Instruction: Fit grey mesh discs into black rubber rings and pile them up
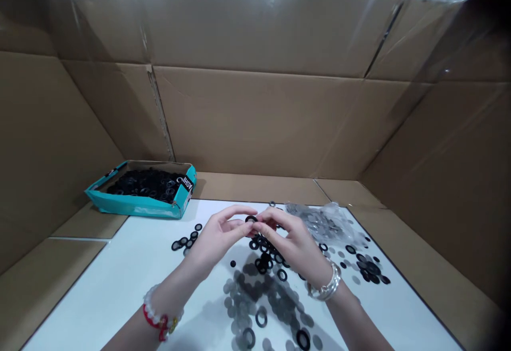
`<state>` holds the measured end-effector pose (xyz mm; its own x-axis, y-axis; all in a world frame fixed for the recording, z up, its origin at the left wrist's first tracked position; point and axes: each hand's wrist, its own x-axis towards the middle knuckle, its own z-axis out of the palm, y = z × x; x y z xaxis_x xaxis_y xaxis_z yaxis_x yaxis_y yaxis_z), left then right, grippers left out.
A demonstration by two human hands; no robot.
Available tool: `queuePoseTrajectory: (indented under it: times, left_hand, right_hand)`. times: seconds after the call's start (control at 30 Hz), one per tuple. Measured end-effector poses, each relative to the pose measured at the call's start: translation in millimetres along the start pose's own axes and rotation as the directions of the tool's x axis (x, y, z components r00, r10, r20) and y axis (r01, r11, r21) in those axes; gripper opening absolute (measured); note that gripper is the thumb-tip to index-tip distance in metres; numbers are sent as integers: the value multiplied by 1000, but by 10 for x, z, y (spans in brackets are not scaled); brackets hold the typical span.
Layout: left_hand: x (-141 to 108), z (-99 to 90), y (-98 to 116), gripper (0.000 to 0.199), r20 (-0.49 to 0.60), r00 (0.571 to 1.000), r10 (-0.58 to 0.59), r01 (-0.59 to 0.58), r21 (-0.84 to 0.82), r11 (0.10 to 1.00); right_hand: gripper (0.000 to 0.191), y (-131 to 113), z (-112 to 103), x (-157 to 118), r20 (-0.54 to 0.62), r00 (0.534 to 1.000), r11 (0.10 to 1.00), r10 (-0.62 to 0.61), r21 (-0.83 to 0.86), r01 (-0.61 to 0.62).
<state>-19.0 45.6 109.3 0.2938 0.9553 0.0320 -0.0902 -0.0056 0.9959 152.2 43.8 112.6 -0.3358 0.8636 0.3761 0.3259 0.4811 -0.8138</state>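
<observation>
Near far edge of surface (120,287), left hand (223,231), right hand (293,239) pinched black ring (251,218); plenty seemingly left, grey discs (317,342) lay loose.

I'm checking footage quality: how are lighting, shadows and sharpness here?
In the head view, glare spots dot the upper cardboard; soft shadows fall on the white table below the left hand and right hand; the far right fades to black; the black rings look soft.
</observation>
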Motion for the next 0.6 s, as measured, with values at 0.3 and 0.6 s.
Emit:
queuePoseTrajectory:
  times: [0.3,0.6]
  left_hand:
    - [29,-49,-42,12,99,959,267,-275,558,783]
    - [52,8,-69,13,-31,991,131,-123,189,974]
  right_hand:
    - [19,-56,-76,-116,84,983,875,-161,-450,181]
    - [13,0,-90,-93,86,993,961,-85,-256,105]
